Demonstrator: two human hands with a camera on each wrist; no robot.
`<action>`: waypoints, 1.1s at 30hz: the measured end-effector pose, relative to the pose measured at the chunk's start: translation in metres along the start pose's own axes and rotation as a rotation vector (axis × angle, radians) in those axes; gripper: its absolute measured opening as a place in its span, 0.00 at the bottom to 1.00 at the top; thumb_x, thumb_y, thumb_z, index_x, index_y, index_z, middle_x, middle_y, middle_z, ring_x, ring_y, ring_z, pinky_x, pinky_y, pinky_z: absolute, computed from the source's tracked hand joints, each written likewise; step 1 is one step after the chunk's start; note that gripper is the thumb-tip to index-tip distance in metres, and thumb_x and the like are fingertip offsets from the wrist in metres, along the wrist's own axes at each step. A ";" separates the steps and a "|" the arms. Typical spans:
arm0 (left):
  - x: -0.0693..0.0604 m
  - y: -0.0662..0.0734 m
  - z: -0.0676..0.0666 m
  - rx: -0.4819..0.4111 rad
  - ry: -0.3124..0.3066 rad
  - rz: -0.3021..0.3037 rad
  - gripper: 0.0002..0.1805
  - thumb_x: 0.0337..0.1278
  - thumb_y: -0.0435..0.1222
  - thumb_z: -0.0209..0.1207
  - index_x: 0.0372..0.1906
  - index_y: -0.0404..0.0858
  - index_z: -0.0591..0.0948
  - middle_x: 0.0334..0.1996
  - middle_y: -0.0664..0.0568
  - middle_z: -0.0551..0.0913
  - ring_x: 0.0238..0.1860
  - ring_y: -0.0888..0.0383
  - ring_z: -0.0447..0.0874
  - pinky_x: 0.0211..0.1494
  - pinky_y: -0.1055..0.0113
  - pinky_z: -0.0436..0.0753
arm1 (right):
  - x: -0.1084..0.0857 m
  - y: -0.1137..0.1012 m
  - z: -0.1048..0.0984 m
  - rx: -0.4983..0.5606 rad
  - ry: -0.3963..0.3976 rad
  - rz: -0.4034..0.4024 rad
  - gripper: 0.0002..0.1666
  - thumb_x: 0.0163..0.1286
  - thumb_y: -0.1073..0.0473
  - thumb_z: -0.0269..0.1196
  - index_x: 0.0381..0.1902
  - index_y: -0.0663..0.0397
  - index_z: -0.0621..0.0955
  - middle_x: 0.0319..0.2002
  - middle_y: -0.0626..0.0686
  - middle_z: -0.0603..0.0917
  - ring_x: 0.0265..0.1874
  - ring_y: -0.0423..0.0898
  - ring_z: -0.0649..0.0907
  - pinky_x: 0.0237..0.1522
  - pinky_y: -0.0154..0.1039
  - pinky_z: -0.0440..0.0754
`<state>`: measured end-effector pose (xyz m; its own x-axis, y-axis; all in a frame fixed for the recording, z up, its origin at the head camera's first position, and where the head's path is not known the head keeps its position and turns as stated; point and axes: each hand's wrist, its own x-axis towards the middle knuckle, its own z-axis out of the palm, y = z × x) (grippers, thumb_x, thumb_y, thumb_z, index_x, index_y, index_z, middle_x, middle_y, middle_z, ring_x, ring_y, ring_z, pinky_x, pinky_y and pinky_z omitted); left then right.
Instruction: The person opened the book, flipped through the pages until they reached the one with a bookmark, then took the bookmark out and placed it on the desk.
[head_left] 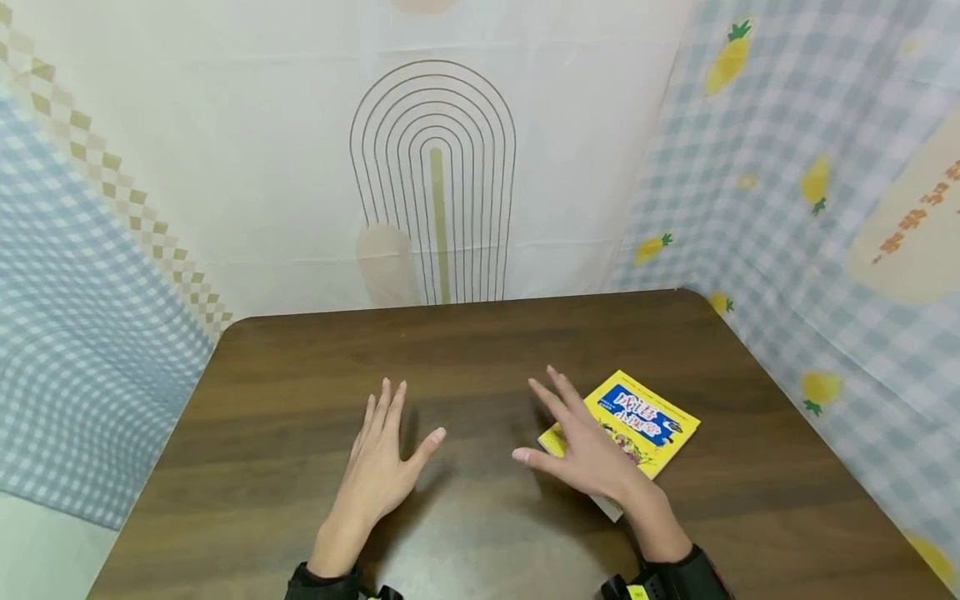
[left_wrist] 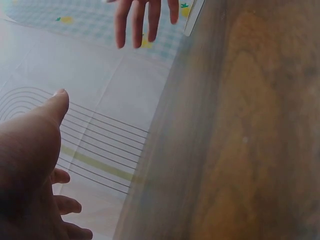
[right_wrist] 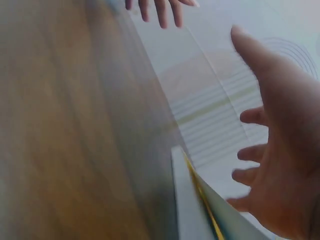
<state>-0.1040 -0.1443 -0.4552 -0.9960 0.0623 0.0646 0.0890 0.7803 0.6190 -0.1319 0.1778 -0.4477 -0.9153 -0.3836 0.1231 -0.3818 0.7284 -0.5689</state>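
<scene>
A yellow book (head_left: 660, 425) with a blue title panel lies at an angle on the right part of the brown wooden table. My right hand (head_left: 588, 450) is above its left side, fingers spread and thumb out, covering part of the cover. In the right wrist view the edge of the book (right_wrist: 192, 210) shows below the spread fingers, and no grip on it is visible. Over the table to the left, my left hand (head_left: 382, 467) is held with straight fingers and the thumb apart, holding nothing. The two palms roughly face each other across a gap.
The wooden table (head_left: 300, 358) has rounded far corners. Behind it hangs a white cloth (head_left: 285, 167) with arch lines. Blue checked cloths hang at the left (head_left: 82, 333) and the right (head_left: 780, 275). Dark bands (head_left: 326, 583) circle both wrists.
</scene>
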 end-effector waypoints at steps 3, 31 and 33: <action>-0.001 0.000 0.002 -0.003 0.001 0.001 0.55 0.70 0.72 0.49 0.88 0.51 0.43 0.87 0.46 0.37 0.85 0.37 0.35 0.77 0.27 0.50 | 0.000 0.009 -0.009 -0.149 0.068 0.021 0.63 0.64 0.19 0.65 0.86 0.37 0.56 0.87 0.54 0.46 0.84 0.62 0.49 0.71 0.76 0.59; -0.002 0.003 0.003 0.051 -0.075 0.092 0.58 0.64 0.75 0.53 0.88 0.54 0.43 0.87 0.53 0.35 0.85 0.41 0.34 0.78 0.30 0.52 | -0.011 0.026 -0.026 -0.245 -0.059 0.526 0.78 0.55 0.14 0.66 0.85 0.59 0.54 0.81 0.77 0.47 0.79 0.80 0.42 0.64 0.88 0.41; -0.003 0.003 0.003 0.037 -0.106 0.103 0.58 0.63 0.76 0.53 0.88 0.56 0.42 0.87 0.54 0.34 0.86 0.42 0.34 0.78 0.30 0.51 | -0.012 0.027 -0.025 -0.231 -0.083 0.537 0.78 0.55 0.15 0.66 0.85 0.59 0.54 0.81 0.77 0.47 0.78 0.80 0.41 0.64 0.89 0.41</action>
<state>-0.1004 -0.1404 -0.4560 -0.9774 0.2072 0.0417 0.1921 0.7889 0.5837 -0.1349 0.2161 -0.4446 -0.9786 0.0368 -0.2026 0.1058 0.9340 -0.3412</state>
